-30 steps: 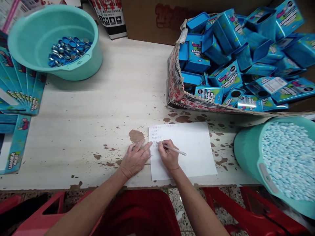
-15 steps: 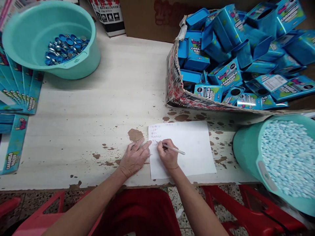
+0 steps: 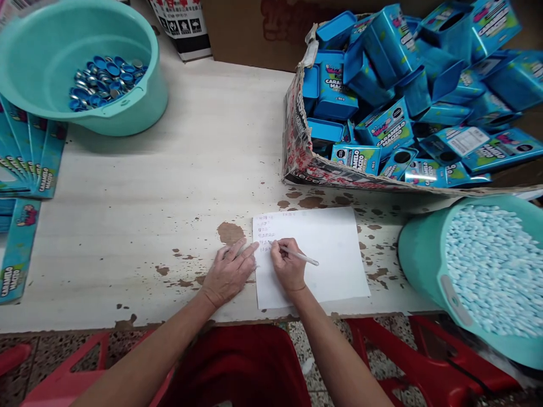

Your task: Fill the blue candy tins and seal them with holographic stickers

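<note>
A white sheet of paper (image 3: 331, 249) lies near the table's front edge, with several short handwritten lines at its upper left. My right hand (image 3: 288, 264) rests on the sheet, its fingers closed round a pale pen (image 3: 304, 258). The pen's tip is at the handwriting, beside the fingertips. My left hand (image 3: 230, 272) lies flat with its fingers somewhat spread, on the table and over the sheet's left edge, holding nothing.
A teal basin (image 3: 153, 96) with blue-and-silver caps stands back left, beside fanned blue cartons (image 3: 21, 243). A cardboard box (image 3: 297, 135) of blue tins is back right. A teal bucket (image 3: 418, 254) of pale blue candies stands right. Red stools (image 3: 394, 350) are below the table.
The whole view has shifted slightly, so table objects appear a little further left. My right hand still grips the pen, and my left hand remains at the sheet's left edge.
</note>
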### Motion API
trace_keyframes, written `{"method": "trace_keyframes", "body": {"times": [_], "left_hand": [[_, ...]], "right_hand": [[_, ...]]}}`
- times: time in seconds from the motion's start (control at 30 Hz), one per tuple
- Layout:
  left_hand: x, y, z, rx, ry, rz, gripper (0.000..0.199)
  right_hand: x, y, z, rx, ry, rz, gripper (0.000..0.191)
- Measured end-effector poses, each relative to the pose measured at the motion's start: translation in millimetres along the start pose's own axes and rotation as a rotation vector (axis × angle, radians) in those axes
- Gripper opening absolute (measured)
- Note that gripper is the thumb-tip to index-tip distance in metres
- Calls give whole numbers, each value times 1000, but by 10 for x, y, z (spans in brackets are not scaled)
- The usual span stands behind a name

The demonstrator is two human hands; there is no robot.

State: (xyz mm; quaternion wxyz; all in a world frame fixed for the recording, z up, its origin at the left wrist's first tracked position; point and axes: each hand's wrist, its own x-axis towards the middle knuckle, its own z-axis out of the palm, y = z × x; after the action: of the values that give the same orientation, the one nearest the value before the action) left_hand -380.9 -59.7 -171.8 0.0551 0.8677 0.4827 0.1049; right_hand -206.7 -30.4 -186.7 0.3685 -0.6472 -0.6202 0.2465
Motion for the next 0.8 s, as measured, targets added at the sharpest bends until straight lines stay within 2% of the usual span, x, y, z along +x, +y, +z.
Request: {"method": "trace_keyframes", "body": {"times": [0.17, 0.57, 0.67, 0.8], "left_hand": [[0, -2, 0, -12, 12, 6, 16], [-7, 0, 18, 0, 14, 1, 15], [-27, -15, 22, -13, 24, 7, 17], [-76, -36, -11, -83, 116, -49, 17]], "right_hand": [[-5, 14, 17, 12, 25, 35, 9], [-6, 11, -12, 44, -14, 33, 13], [-6, 11, -8, 177, -9, 151, 13], [98, -163, -141, 508, -1, 421, 18]]}}
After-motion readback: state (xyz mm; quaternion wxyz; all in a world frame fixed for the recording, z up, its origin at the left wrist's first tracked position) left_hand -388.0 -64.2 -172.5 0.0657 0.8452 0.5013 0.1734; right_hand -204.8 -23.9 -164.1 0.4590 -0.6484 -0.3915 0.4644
